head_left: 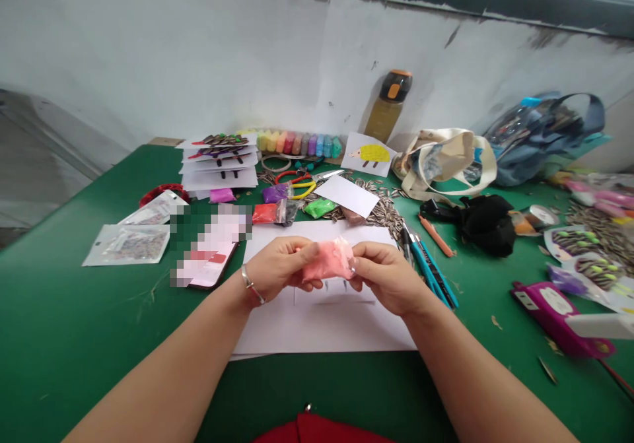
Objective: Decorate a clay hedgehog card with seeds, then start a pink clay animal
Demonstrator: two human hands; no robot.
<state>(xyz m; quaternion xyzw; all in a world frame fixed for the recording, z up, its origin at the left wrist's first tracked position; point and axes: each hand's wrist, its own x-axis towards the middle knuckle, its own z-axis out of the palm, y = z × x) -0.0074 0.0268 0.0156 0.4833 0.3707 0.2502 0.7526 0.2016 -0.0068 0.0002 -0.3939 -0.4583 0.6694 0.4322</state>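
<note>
A small clear packet of pink clay (325, 262) is held up between both hands, above white paper (317, 329). My left hand (284, 266) grips its left end, thumb on top and fingers beneath. At its right end, my right hand (384, 272) pinches the clear wrapper between thumb and fingers. Under the packet lies a smaller white sheet with dark marks, partly hidden by the hands. Red (265, 214), green (319, 207) and purple (277, 193) packets lie just behind the paper, beside a loose white card (347, 195).
A phone (211, 251) and clear seed packets (129, 243) lie left. Scissors (297, 185), scattered sunflower seeds (386, 212) and a bottle (387, 107) are behind. Blue pens (433, 271), a black pouch (488, 225) and a magenta glue gun (557, 317) lie right.
</note>
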